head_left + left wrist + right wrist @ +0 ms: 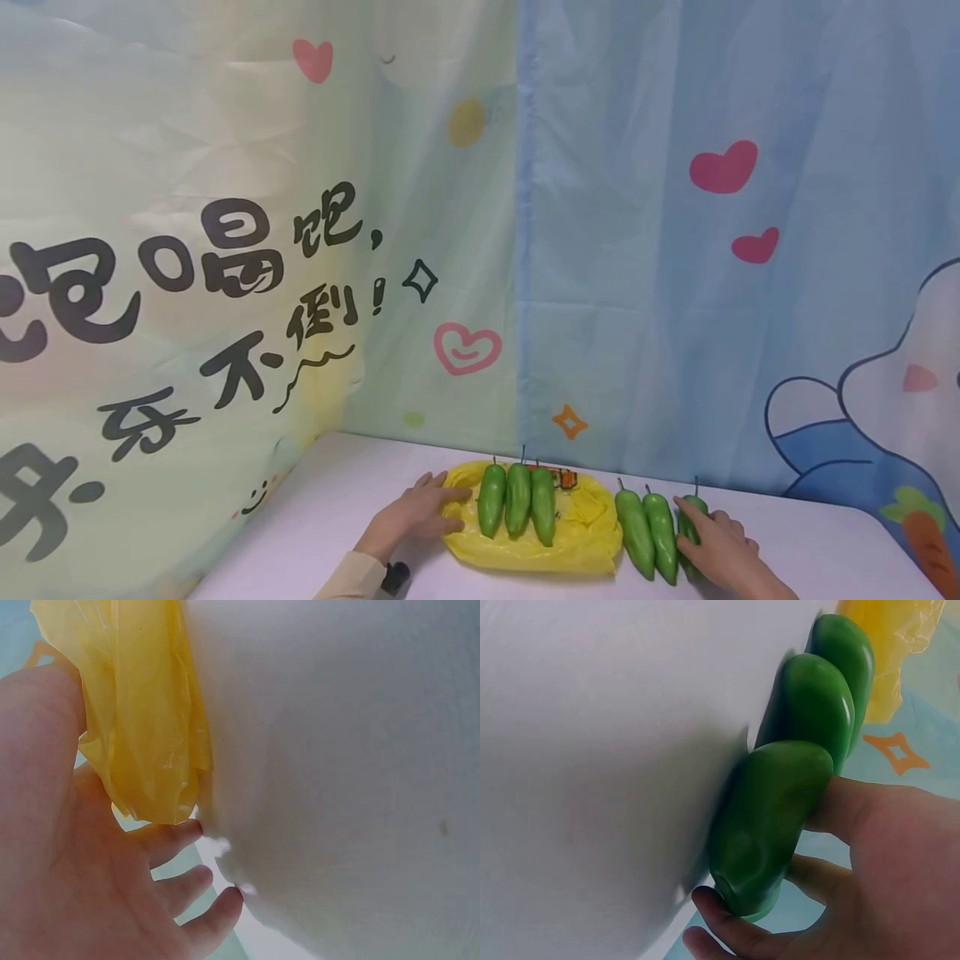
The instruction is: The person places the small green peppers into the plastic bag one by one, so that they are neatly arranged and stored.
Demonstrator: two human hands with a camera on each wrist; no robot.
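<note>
On the bag point(581, 535) — head view only — three peppers point(518, 502).

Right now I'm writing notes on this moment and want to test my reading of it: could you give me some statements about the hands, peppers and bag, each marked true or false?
1. Three green peppers lie on the yellow bag. True.
2. The left hand grips a pepper. False: it touches the bag's edge.
3. The other three peppers lie left of the bag in the head view. False: they lie to its right.
4. The right hand has its thumb and fingers about the pepper farthest to the right. True.
5. The bag rests on the table. True.
</note>
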